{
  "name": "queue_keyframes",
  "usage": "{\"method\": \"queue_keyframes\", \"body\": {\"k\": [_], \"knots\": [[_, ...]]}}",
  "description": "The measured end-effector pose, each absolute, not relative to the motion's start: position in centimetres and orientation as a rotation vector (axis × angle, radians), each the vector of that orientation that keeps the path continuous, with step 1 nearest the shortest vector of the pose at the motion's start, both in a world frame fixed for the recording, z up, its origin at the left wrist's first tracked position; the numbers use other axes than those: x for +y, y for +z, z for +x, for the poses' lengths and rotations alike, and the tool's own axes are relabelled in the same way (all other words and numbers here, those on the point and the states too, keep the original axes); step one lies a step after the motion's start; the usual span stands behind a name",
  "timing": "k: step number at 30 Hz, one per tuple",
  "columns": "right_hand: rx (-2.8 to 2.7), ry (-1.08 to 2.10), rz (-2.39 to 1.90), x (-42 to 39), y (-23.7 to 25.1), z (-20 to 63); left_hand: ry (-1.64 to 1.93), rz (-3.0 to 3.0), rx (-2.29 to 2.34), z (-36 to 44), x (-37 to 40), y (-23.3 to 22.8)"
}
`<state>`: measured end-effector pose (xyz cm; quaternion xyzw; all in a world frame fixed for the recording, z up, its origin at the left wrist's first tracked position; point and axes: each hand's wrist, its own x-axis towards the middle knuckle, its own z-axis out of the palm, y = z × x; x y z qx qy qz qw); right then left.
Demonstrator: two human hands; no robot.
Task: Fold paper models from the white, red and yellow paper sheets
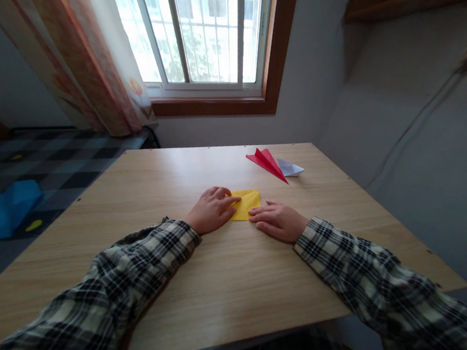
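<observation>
the one view looks from the person's head, above the near side of the table point(230, 296), forward and down toward the window point(206, 29); it is wide, with the left hand point(212, 210) and right hand point(279, 221) small, around mid-frame.

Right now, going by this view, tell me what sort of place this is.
Probably a room in a home, perhaps a bedroom: a flowered curtain hangs beside the window, a checked cover lies over a bed-like surface, and folded yellow paper rests on a wooden table.
</observation>
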<state>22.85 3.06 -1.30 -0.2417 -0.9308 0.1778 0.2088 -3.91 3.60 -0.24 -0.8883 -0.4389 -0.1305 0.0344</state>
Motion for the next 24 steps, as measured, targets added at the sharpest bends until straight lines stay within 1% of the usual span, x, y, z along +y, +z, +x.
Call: {"method": "queue_keyframes", "body": {"k": [6, 18, 24], "knots": [[-2.543, 0.555, -0.64, 3.5, -1.7, 23.3, -0.261, -2.736, -1.434, -4.3, 3.9, -0.9], [-2.49, 0.485, -0.705, 3.8, -1.4, 24.7, -0.315, -2.798, -1.549, -4.4, 4.1, -1.2], [-2.494, 0.371, -0.722, 3.9, -1.3, 25.0, -0.32, -2.769, -1.587, -4.4, 4.2, -1.3]]}}
